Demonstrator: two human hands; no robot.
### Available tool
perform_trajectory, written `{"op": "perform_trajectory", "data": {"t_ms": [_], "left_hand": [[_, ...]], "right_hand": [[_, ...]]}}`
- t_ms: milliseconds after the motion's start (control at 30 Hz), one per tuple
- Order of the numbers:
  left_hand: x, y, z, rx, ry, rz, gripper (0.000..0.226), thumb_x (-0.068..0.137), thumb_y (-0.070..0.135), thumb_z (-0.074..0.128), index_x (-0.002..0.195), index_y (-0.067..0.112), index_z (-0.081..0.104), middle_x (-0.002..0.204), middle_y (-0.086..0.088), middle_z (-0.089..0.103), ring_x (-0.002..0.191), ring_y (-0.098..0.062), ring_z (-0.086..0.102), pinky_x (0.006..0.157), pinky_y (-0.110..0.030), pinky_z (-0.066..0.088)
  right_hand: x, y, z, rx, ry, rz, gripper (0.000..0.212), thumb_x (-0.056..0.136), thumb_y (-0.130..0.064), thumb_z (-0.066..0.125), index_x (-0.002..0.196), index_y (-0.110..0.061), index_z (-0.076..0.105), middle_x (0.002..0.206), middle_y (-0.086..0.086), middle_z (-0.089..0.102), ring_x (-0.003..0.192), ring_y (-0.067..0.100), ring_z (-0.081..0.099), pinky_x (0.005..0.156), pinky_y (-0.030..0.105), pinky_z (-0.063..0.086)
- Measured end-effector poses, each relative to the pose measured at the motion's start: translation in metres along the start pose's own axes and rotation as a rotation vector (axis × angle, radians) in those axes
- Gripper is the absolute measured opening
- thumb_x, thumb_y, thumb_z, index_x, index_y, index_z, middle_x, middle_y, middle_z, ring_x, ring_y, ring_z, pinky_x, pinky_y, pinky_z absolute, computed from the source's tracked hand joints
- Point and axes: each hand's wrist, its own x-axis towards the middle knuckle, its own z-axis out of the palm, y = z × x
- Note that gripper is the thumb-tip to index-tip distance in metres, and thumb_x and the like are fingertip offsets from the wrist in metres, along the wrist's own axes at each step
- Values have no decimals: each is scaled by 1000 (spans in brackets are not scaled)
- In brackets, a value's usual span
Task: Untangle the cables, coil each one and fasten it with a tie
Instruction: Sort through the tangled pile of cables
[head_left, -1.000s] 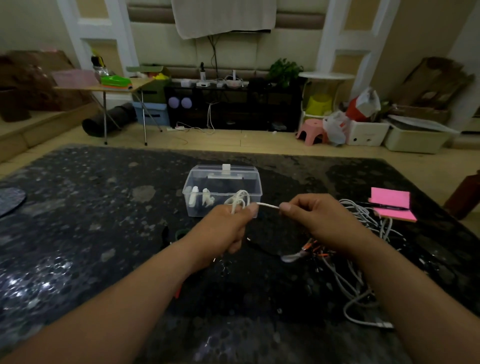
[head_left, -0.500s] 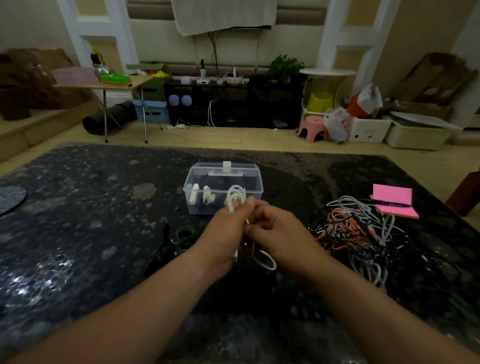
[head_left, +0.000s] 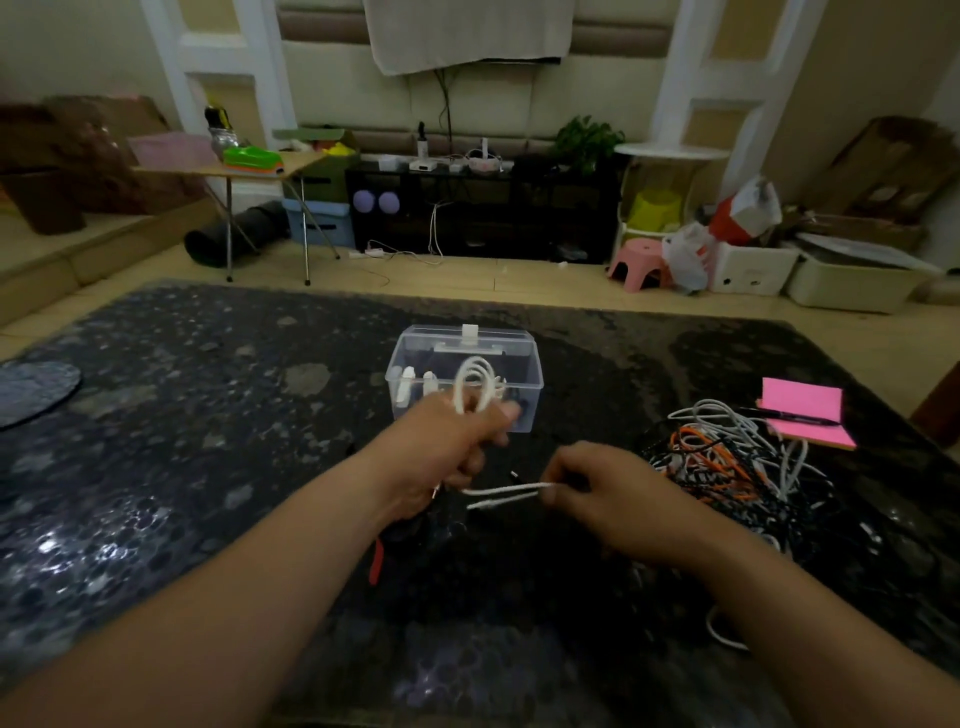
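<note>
Two strands of white cable (head_left: 498, 489) span my hands, left hand (head_left: 452, 457) fisted round its coil, right hand (head_left: 618, 501) pinching the tail; if my left grip slackens I judge the loops spring open, or the tail snags the tangle (head_left: 727, 460) beside my right.

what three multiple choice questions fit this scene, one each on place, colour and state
1. Where is the cable pile relative to the clear box?
A) to its left
B) to its right
C) inside it

2. What colour is the notepad?
A) pink
B) blue
C) yellow

3. What is the left hand doing?
A) lying flat on the table
B) gripping loops of white cable
C) holding a pen

1 B, the pile lies right of the box.
2 A, it is bright pink.
3 B, white loops stick up from its curled fingers.
</note>
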Motion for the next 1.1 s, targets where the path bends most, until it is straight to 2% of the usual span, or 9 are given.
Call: {"op": "perform_trajectory", "data": {"t_ms": [100,200,367,533,633,700,767,900,1100], "left_hand": [[-1,-7,7,408,-194,45,28,94,43,76,101,15,74,81,0,75,71,-9,65,66,-24,52],[0,-12,10,583,-293,92,16,90,41,81,102,31,75,97,8,78,91,-7,73,92,-34,58],[3,-12,16,548,-235,269,26,89,38,83,109,33,67,101,9,74,94,-8,71,88,-41,61],[6,-14,22,647,-205,347,19,102,46,62,99,29,71,88,0,71,81,-21,67,78,-54,56],[6,-12,21,734,-76,325,31,105,52,47,82,42,64,77,6,62,75,-15,54,76,-46,45],[2,-9,21,970,-36,350,23,106,46,42,97,48,63,94,13,63,92,-14,47,85,-44,35],[-4,-9,25,1197,0,438,14,102,39,46,107,42,59,106,15,57,104,-14,39,91,-41,29],[-10,-18,27,902,-102,241,15,103,26,51,111,23,63,106,-1,68,103,-27,66,89,-44,53],[-17,-5,-10,651,-229,259,22,101,40,65,123,36,64,114,12,73,103,-6,70,94,-41,58]], "right_hand": [[2,3,-5,35,117,-64,10,92,-24,77,88,-29,68,89,-10,65,84,2,62,76,26,47],[3,-3,-10,139,187,-83,12,90,-20,78,89,-29,69,86,-11,71,81,3,66,74,29,53],[1,-10,-16,447,177,-38,10,94,-23,78,97,-28,70,89,-1,77,81,20,75,73,45,65],[2,-17,-13,788,190,7,27,92,0,74,112,-16,66,100,9,76,93,23,75,83,42,60],[-2,-22,-17,716,218,-28,35,92,-27,71,126,-32,63,113,0,70,105,15,71,89,34,58],[-7,-32,-13,537,177,-52,38,94,-54,67,128,-41,57,111,-9,67,100,2,67,83,21,52],[-9,-38,-1,320,200,-69,37,95,-65,60,121,-39,55,103,-13,67,89,-5,64,73,17,46],[-3,-43,16,186,314,-70,26,100,-58,57,101,-32,53,80,-9,68,73,2,64,68,33,51],[13,-55,21,362,501,-88,18,103,-28,66,87,-25,59,76,-11,66,73,-5,63,61,10,44]]}}
